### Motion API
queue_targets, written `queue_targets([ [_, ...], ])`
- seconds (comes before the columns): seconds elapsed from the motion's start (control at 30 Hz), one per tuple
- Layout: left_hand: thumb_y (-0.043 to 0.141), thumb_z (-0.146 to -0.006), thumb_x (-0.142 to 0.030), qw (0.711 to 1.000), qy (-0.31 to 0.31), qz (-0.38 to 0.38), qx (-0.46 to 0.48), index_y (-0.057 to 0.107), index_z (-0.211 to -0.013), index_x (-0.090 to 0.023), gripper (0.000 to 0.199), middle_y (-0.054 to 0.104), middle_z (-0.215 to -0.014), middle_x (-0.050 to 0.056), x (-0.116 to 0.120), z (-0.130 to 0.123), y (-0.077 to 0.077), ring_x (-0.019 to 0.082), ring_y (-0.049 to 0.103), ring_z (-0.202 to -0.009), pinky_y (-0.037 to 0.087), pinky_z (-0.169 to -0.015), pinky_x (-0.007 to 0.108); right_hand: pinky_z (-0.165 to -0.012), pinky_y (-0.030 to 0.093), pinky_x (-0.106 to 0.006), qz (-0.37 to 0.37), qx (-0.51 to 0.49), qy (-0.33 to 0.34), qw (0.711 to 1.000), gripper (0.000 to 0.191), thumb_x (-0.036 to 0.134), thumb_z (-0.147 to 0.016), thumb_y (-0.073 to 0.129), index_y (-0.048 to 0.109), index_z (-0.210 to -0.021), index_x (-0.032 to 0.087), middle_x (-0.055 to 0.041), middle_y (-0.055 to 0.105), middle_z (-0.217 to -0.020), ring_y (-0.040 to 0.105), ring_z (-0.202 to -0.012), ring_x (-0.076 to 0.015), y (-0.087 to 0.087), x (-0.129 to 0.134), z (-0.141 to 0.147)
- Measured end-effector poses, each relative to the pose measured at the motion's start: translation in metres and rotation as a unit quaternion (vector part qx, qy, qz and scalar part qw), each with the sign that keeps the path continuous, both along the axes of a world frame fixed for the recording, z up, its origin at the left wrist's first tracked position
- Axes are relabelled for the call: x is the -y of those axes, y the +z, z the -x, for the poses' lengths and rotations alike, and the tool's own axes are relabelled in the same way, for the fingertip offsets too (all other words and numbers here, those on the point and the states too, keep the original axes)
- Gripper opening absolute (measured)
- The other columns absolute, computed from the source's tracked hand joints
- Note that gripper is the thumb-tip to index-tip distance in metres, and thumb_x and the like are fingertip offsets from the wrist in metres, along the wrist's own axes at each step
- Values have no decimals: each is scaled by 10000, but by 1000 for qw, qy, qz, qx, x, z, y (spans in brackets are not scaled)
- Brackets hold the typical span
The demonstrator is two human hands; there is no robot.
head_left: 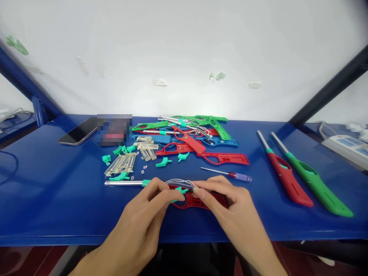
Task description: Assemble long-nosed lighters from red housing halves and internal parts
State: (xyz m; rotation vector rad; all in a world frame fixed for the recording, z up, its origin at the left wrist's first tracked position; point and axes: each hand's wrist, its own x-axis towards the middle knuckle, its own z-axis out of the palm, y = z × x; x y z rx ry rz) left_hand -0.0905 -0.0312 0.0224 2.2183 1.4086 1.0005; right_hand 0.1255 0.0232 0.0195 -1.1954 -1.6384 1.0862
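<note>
A red lighter half-shell lies open near the table's front edge, with a metal lighter tube pointing left from its green collar. My left hand is closed at the shell's left part, its fingertips on a green trigger. My right hand is closed in a pinch beside the trigger, thumb and index finger on thin white wires that arch above the shell. My fingers hide part of the shell and the ends of the wires.
Beyond my hands lie a screwdriver, loose green triggers, clear fuel tanks and a heap of coloured shells. Red and green lighters lie right. A phone sits back left; a wall stands behind.
</note>
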Motion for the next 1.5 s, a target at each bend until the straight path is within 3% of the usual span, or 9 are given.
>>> queue_targets([
  [0.17,501,-1067,-199,998,55,-15,31,695,-1106,-311,227,722,-958,-23,3,0,7,134,714,-861,600,-794,226,-757,570,-294,4,8,4,1000,152,436,-947,744,874,-1020,407,4,779,-947,723,-829,-174,0,0,0],
  [0.3,647,-1019,-275,996,60,21,55,731,-1080,-297,106,728,-952,-14,-1,-2,7,119,712,-729,597,-669,209,-766,571,-297,5,8,7,1000,152,438,-951,743,871,-1029,414,5,781,-956,728,-852,-178,-1,1,0],
  [0.5,659,-1021,-282,991,100,14,87,761,-1005,-311,108,758,-857,-61,-8,-4,9,92,713,-661,560,-630,183,-732,577,-269,10,-3,14,1000,147,429,-947,751,874,-1021,395,5,773,-917,711,-807,-163,0,1,-1],
  [0.63,660,-1020,-333,985,133,53,102,745,-978,-302,100,700,-650,-89,-8,-3,5,89,674,-544,474,-501,171,-741,582,-270,7,-12,22,1000,159,432,-953,744,877,-1019,375,-3,780,-924,722,-824,-170,2,1,0],
  [0.77,650,-1030,-391,977,148,76,136,726,-965,-275,153,664,-567,-88,-10,-4,1,97,647,-491,447,-470,175,-734,572,-261,13,-11,36,999,162,447,-966,736,873,-1037,400,7,768,-908,720,-817,-161,3,1,2],
  [1.13,593,-1059,-341,977,88,116,159,673,-937,-267,164,709,-575,-88,-14,-6,-1,115,670,-464,466,-481,206,-731,576,-266,7,-8,41,999,156,420,-963,748,867,-1062,436,9,765,-893,692,-802,-161,3,1,-1],
  [1.37,614,-1037,-268,992,70,55,85,693,-1035,-292,83,752,-678,-88,-12,-6,0,125,731,-560,510,-478,184,-721,587,-238,16,-25,46,999,182,403,-959,749,851,-1100,458,17,767,-891,702,-799,-143,3,0,-3],
  [1.5,635,-1030,-234,995,65,-24,77,694,-1010,-295,87,784,-746,-104,-11,-7,2,89,707,-519,557,-528,150,-723,604,-244,26,-37,47,998,170,396,-942,758,864,-1067,439,5,759,-897,703,-809,-151,2,0,-3],
])
